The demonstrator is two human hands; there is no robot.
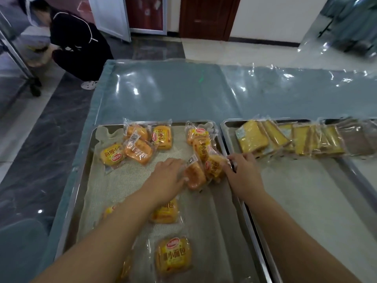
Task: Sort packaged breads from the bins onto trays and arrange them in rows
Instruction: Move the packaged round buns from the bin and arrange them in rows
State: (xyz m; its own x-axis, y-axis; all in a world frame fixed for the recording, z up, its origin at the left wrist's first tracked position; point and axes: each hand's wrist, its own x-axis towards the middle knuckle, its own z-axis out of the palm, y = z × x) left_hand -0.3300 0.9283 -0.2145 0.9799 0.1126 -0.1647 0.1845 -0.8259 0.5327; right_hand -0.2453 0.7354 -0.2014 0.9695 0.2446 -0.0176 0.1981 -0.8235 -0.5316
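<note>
Two metal trays lie side by side on the table. The left tray (85,180), lined with a mesh mat, holds several orange packaged buns, scattered at the back and near me. My left hand (167,174) grips one bun pack (194,176) in the tray's middle right. My right hand (242,172) rests over the rim between the trays, its fingers on the clear wrapper of another bun pack (214,166). On the right tray (306,201), a row of yellow sliced-bread packs (285,137) leans along the far edge.
The table (173,92) is covered in teal cloth under shiny plastic sheeting. At the far left a person in dark clothes (77,41) crouches on the floor beside a metal rack (18,58). Doors stand along the back wall.
</note>
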